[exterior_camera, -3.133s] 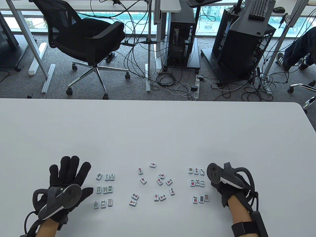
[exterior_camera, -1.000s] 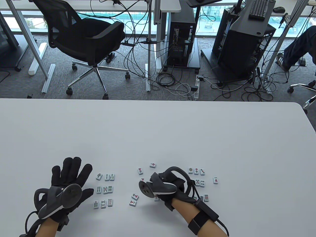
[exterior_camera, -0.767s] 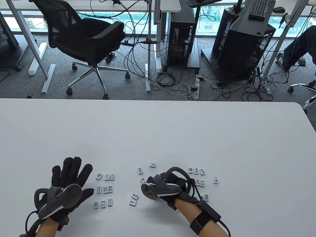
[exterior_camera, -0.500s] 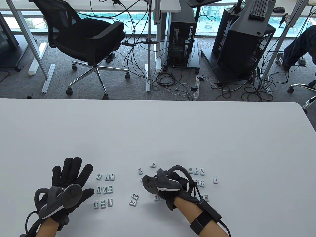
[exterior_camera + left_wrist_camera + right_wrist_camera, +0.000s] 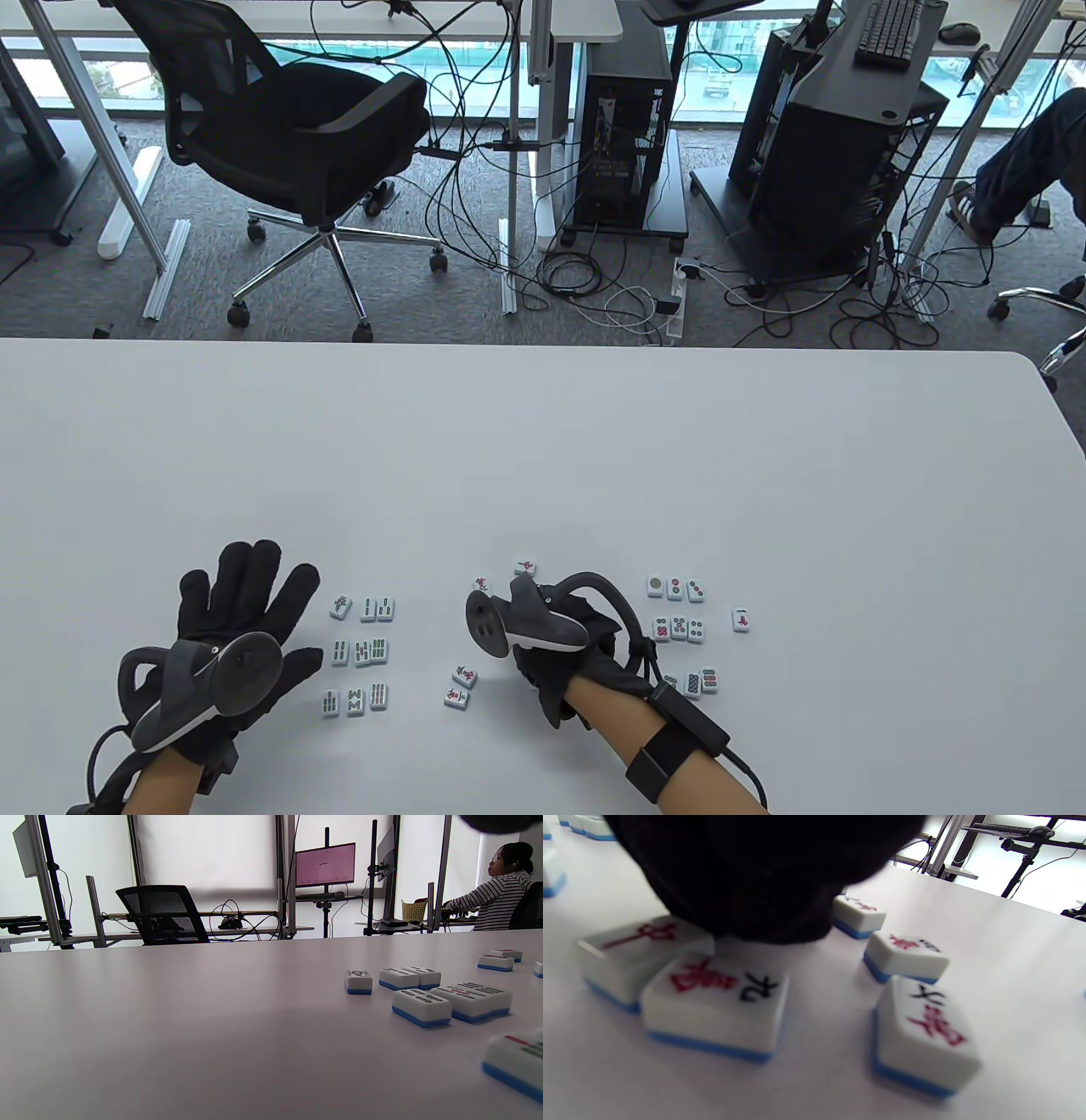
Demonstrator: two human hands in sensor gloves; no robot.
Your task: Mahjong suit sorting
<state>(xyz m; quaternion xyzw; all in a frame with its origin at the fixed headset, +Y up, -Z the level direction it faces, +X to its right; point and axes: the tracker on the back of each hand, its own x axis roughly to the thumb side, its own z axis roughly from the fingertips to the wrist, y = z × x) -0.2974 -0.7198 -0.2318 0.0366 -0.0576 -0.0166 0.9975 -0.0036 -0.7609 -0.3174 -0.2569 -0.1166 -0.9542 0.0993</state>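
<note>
The left hand (image 5: 229,637) lies flat on the white table (image 5: 543,441) near its front edge, fingers (image 5: 246,569) spread and holding nothing. Just to its right sits the bamboo tile grid (image 5: 361,652), three rows of three. The right hand (image 5: 560,637) is lowered over the loose character tiles (image 5: 797,1001) at the middle; its glove hides the fingertips in both views, so whether it grasps a tile cannot be told. Two character tiles (image 5: 459,686) lie left of that wrist. Further right is the dot tile grid (image 5: 679,630), with a single character tile (image 5: 741,620) just beyond it. Farthest, one tile (image 5: 526,566) lies past the right hand.
</note>
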